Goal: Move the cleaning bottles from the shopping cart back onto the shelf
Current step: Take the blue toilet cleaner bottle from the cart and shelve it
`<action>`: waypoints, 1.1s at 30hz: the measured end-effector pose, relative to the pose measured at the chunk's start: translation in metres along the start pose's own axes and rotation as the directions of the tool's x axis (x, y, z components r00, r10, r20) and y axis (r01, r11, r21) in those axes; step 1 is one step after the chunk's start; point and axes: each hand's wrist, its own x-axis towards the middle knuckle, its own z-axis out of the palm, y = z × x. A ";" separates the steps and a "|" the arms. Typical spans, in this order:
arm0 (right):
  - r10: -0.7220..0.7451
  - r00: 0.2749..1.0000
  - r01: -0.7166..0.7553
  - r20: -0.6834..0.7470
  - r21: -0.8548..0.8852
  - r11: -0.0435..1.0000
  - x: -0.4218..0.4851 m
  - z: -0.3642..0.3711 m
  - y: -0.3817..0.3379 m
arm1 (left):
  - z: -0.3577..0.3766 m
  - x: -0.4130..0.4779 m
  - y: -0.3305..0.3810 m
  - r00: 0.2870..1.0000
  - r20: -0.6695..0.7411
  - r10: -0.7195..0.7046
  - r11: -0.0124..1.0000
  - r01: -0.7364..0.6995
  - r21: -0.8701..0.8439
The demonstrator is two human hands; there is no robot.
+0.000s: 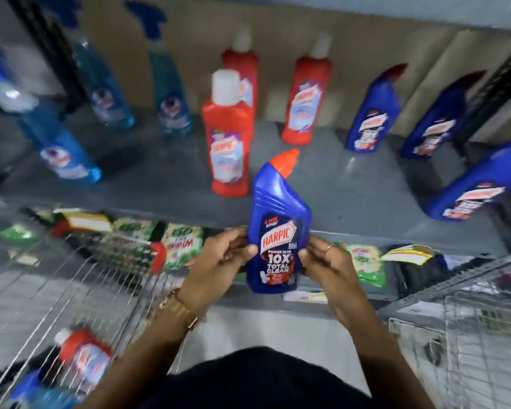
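I hold a blue Harpic bottle point(278, 228) with a red cap upright in front of the grey shelf point(337, 190). My left hand point(222, 261) grips its left side and my right hand point(328, 264) grips its right side. On the shelf stand three red bottles with white caps point(229, 143), three blue Harpic bottles point(372, 113) to the right, and three blue spray bottles point(62, 149) to the left. The wire shopping cart point(71, 290) at lower left holds a red bottle point(83, 355) and a blue one point(39, 391).
A lower shelf shows green packets point(183, 243) and yellow price tags point(407, 255). A black shelf upright point(490, 90) stands at the right and another at the far left. A second wire basket point(469, 335) sits at lower right.
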 end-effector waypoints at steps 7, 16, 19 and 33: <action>-0.220 0.953 0.216 -0.210 -0.043 0.976 0.032 -0.100 -0.024 | 0.099 0.097 0.014 0.935 0.210 0.287 0.941 -0.316 0.120; -0.248 0.912 0.216 -0.327 -0.133 0.967 0.089 -0.189 -0.010 | 0.179 0.180 -0.016 0.948 0.193 0.255 0.949 -0.283 0.138; -0.272 0.905 0.214 -0.327 -0.202 0.956 0.101 -0.200 -0.015 | 0.192 0.193 -0.017 0.953 0.157 0.259 0.950 -0.281 0.138; -0.410 0.570 0.240 -0.712 -0.333 0.912 0.059 -0.139 0.009 | 0.162 0.147 -0.027 0.973 -0.006 0.229 0.966 -0.227 0.124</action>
